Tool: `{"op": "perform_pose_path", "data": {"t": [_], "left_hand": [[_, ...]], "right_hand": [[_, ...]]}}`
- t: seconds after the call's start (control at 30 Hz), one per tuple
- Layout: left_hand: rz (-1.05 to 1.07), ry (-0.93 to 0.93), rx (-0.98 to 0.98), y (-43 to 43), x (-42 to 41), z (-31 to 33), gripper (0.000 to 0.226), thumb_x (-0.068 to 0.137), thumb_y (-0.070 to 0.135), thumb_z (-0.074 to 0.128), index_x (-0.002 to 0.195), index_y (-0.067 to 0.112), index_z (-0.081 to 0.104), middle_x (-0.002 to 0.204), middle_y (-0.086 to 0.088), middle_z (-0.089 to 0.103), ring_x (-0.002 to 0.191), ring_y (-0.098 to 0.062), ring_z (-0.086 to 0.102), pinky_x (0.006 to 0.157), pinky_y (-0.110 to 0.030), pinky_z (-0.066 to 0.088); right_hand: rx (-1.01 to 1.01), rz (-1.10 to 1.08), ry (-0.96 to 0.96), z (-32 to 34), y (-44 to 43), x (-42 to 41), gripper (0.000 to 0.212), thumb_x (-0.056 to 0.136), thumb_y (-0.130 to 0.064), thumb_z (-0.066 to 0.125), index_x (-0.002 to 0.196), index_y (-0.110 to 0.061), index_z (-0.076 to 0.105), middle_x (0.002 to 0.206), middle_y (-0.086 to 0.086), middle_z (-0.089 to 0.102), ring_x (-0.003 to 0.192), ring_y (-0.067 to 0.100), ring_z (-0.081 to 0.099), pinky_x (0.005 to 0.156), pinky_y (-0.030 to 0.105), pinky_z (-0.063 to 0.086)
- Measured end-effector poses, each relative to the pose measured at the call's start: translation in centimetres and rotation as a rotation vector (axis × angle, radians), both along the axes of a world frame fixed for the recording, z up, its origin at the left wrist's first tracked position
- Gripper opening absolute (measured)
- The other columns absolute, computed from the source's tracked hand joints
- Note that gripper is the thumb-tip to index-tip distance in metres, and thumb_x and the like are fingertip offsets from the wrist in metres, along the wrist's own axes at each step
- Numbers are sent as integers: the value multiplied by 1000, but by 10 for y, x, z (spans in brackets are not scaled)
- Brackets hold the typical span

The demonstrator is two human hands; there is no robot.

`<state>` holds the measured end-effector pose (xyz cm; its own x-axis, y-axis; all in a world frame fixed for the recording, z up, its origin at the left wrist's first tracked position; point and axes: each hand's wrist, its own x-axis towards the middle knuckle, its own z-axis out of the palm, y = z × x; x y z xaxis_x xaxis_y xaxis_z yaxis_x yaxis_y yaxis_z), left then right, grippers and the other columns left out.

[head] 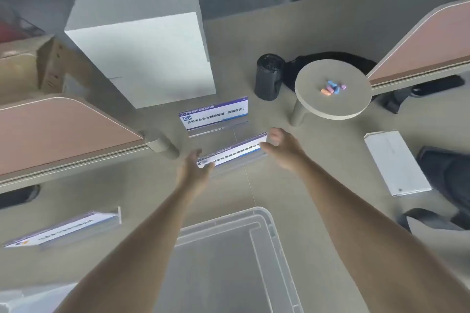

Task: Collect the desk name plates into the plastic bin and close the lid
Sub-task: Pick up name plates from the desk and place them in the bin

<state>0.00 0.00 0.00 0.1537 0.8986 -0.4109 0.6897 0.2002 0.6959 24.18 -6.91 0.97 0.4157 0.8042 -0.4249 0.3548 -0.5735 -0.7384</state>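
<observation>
Left hand and right hand are grasping the middle name plate by its ends, above the desk. Two plates are remaining outside: far plate, left plate. Plastic bin is sitting open, seemingly empty.

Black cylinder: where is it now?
Head view, right of centre: the black cylinder stands upright on the desk, between the white box and the round stand.
</observation>
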Motion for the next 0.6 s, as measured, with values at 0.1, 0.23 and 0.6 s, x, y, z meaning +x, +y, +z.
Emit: {"op": "perform_pose_path", "data": {"t": [0.1,0.23,0.6], "left_hand": [[34,58,111,3,-2,-1,30,87,21,68,118,20,66,117,-2,67,95,-17,58,78,-25,41],[1,87,121,3,-10,6,20,87,23,71,105,15,71,94,-5,70,93,-19,64,73,-24,39],[-83,98,205,-14,-64,64,19,89,27,67,102,14,68,87,-7,71,83,-24,64,60,-27,42]], "right_hand": [[71,13,-4,-12,4,3,28,89,-32,63,110,-13,59,116,2,66,109,15,63,82,28,47],[146,43,-94,-16,5,2,27,92,-34,62,94,-7,56,100,-1,67,94,10,63,73,25,43],[302,143,-100,43,-12,-27,18,95,-33,60,96,-16,65,95,-5,69,92,11,64,75,24,44]]}}
